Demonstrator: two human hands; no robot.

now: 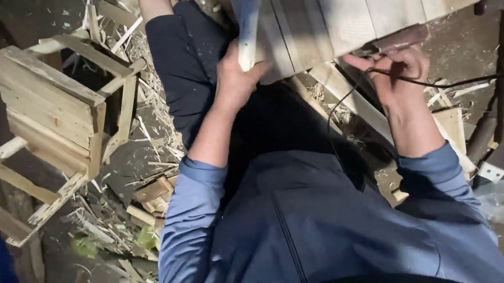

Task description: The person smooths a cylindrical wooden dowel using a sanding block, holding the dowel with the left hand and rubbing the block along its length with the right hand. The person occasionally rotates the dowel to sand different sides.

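A pale wooden slat (249, 18) stands on end against the edge of a slatted wooden panel (350, 4) in the upper middle of the frame — it looks lined up there to be fixed on, with the panel propped over the person's lap. The left hand (234, 83) is closed around the slat's lower end, steadying it. The right hand (397, 68), at the upper right, is curled shut around a dark-handled tool (401, 39) just under the panel's edge, its black cord (479, 79) trailing off right — a wooden crate (52, 107) lies tipped on the shaving-strewn floor (111, 233) at the left.
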